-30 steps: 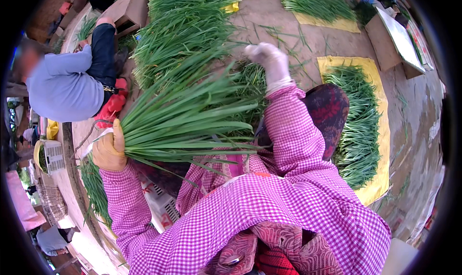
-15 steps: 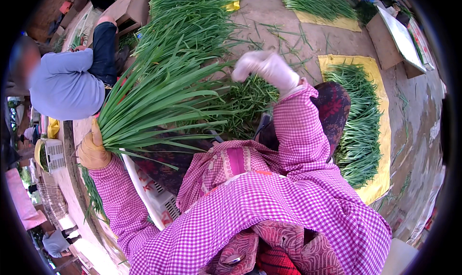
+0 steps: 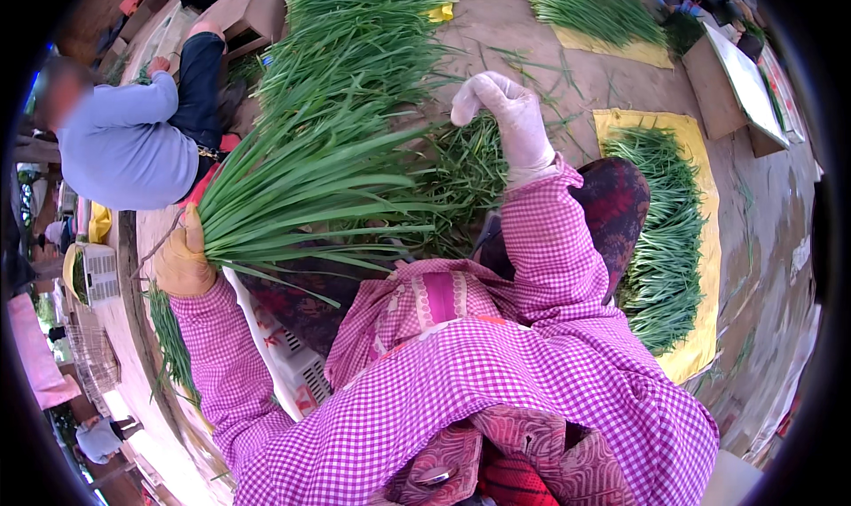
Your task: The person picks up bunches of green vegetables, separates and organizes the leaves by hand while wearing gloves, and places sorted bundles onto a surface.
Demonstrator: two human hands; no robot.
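Slightly, my left hand (image 3: 184, 262) rose, gripping green leaves (image 3: 301, 196) at nine o'clock; right hand (image 3: 516, 123) (half-open, one o'clock) was free.

At the left of the frame, the left hand (image 3: 186, 260) hid the gripped ends of the green bunch (image 3: 306, 200). Whether the right hand's (image 3: 507, 120) curled fingers pinched anything, upper centre, was unclear. A co-worker's head (image 3: 64, 94) was blurred, upper left. The top edge cut off the leaf pile (image 3: 355, 41); clothing (image 3: 226, 355) partly covered the white crate (image 3: 297, 369), lower left.
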